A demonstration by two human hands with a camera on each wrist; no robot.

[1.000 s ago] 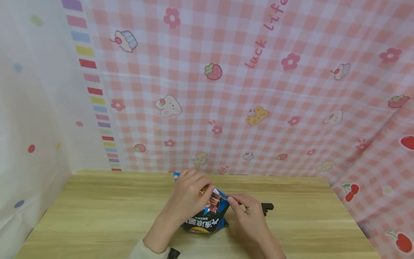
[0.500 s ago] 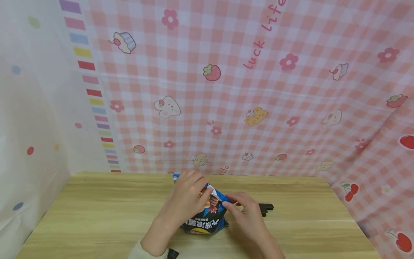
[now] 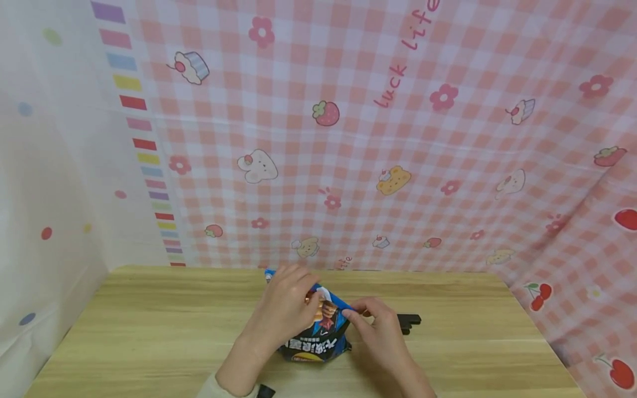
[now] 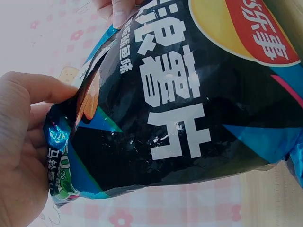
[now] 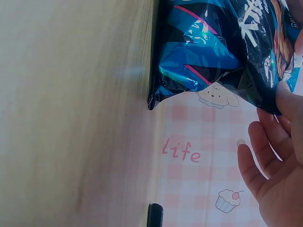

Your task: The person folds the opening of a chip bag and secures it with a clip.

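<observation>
Pinching the chip bag [image 3: 320,336] by its top edge: left hand [image 3: 288,303] near one end, right hand [image 3: 380,327] at the other. Bag rests on the counter [image 3: 164,331]. Risk: uneven pull might tear the film; squeezing the body could crush contents. Contents hidden, presumably chips; cannot tell whether the mouth is sealed.

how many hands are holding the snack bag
2: the left hand grips the snack bag near one top corner, and the right hand pinches it near the other.
</observation>
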